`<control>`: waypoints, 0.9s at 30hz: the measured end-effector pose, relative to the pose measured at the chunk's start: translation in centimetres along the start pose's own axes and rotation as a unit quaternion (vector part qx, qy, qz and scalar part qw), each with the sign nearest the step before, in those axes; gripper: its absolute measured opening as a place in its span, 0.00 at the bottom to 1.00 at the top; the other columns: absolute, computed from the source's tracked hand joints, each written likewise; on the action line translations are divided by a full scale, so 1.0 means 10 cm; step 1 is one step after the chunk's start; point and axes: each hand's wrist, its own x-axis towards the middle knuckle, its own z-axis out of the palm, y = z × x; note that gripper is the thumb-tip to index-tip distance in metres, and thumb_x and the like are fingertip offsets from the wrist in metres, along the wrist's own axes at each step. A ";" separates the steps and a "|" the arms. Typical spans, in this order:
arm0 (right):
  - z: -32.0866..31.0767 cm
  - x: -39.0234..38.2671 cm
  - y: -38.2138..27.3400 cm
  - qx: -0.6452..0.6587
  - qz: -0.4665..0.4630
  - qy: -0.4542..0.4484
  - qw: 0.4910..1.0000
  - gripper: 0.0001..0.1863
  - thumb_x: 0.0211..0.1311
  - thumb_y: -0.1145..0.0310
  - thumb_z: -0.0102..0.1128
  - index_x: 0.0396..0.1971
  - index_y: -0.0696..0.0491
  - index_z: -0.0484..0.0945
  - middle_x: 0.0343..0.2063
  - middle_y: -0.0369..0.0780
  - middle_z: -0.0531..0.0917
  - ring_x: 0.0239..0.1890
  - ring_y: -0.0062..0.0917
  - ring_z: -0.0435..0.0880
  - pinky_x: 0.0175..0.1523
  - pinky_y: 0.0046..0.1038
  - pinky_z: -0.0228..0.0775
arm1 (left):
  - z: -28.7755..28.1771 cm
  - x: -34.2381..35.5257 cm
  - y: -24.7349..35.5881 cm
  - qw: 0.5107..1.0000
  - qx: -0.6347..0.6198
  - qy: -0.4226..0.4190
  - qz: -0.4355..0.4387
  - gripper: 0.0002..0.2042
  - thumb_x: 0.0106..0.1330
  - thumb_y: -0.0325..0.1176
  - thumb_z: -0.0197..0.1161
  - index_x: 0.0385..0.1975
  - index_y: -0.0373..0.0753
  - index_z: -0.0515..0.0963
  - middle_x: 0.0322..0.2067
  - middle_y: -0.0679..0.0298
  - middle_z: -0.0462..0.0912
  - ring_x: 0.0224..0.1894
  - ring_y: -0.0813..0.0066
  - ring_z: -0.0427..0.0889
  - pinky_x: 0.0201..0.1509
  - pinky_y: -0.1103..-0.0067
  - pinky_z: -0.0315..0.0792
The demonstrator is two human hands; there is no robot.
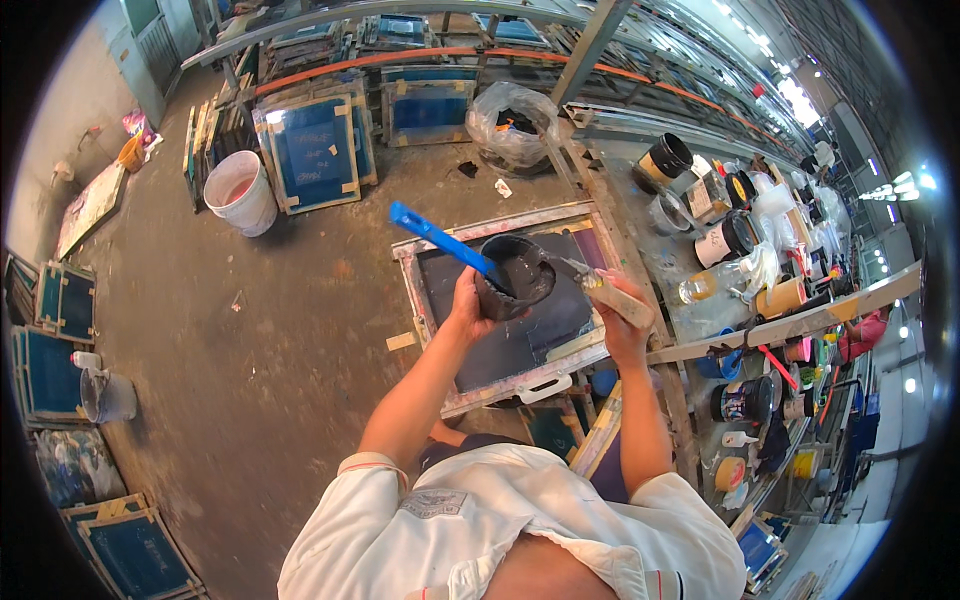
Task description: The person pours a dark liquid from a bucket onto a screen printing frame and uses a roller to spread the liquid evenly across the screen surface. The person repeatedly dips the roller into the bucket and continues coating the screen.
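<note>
My left hand (471,308) is closed around a black pot (497,305) coated with dark ink. A stick with a broad blue handle (430,232) leans out of the pot toward the upper left. In my right hand (626,325) is a scraper (618,298) with a pale, stained handle; its dark blade points left to the pot's rim. Whether the blade touches the rim I cannot tell. Beneath both hands lies a printing screen (405,268) with a pale frame and dark mesh. A white handle (545,390) shows at its near edge.
Framed blue screens (315,150) lean at the back, near a white bucket (243,195) and a clear plastic bag (510,105). On the right, a bench carries ink tubs (725,238), bottles and tape rolls. A metal rail (780,325) crosses it. Another bucket (108,395) stands at left.
</note>
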 end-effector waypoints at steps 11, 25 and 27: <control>0.03 0.06 0.27 -0.074 -0.112 -0.074 0.988 0.15 0.56 0.77 0.66 0.44 0.56 0.80 0.45 0.45 0.85 0.51 0.36 0.82 0.57 0.35 0.72 | 0.13 -0.38 0.16 1.000 -0.019 -0.001 0.024 0.28 0.70 0.56 0.42 0.60 0.43 0.71 0.56 0.53 0.78 0.54 0.47 0.79 0.51 0.44 0.75; 0.25 -0.11 0.24 0.203 0.082 0.085 0.972 0.21 0.55 0.81 0.70 0.51 0.55 0.79 0.48 0.39 0.83 0.50 0.25 0.81 0.59 0.30 0.70 | 0.02 -0.84 0.15 0.997 -0.062 -0.014 0.035 0.31 0.69 0.59 0.43 0.62 0.43 0.70 0.60 0.52 0.74 0.57 0.46 0.77 0.55 0.44 0.72; 0.34 -0.15 0.18 0.242 0.069 0.075 0.965 0.24 0.56 0.82 0.69 0.53 0.54 0.76 0.50 0.38 0.82 0.53 0.25 0.80 0.61 0.29 0.68 | 0.03 -0.85 0.11 0.996 -0.076 -0.047 0.029 0.29 0.70 0.56 0.42 0.61 0.41 0.70 0.59 0.51 0.75 0.55 0.46 0.78 0.54 0.46 0.74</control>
